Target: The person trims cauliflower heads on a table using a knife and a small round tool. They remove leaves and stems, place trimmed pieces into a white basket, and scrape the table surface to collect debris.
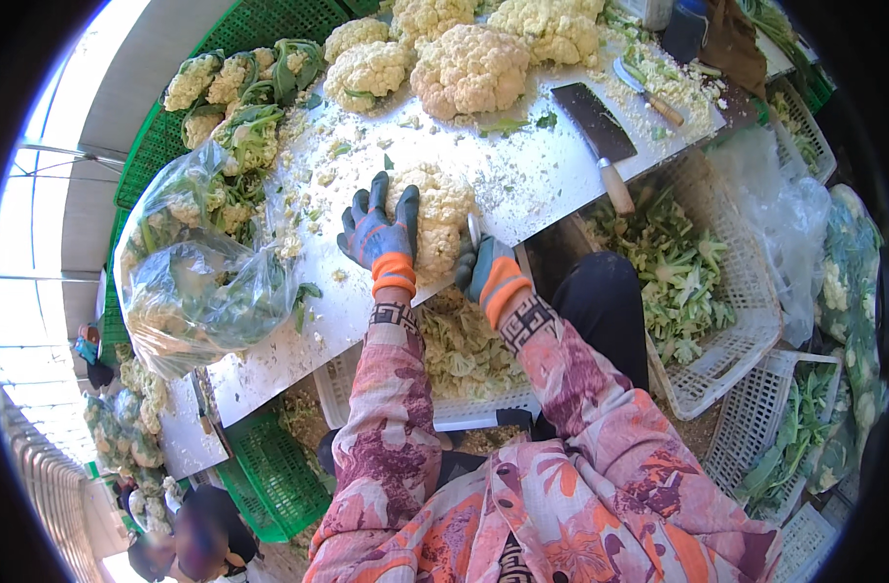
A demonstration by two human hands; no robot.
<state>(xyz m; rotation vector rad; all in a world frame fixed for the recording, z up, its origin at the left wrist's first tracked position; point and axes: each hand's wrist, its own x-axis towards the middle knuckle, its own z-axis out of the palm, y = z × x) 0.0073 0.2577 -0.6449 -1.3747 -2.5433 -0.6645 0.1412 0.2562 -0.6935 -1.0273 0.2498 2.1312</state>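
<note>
A cauliflower head rests on the white tabletop near its front edge. Spread across its left side is my left hand, in a grey-blue work glove with an orange cuff. My right hand, gloved alike, is closed at the head's lower right side around a small knife. Only part of the blade shows, against the cauliflower; the fist hides the handle. Further right lies a cleaver with a wooden handle that juts over the table edge. Beyond it is a second knife with a curved blade.
Large cauliflower heads line the table's far side. A clear plastic bag of cauliflower bulges at left. A white crate of leafy trimmings stands at right, another crate below my hands. Other people are at lower left.
</note>
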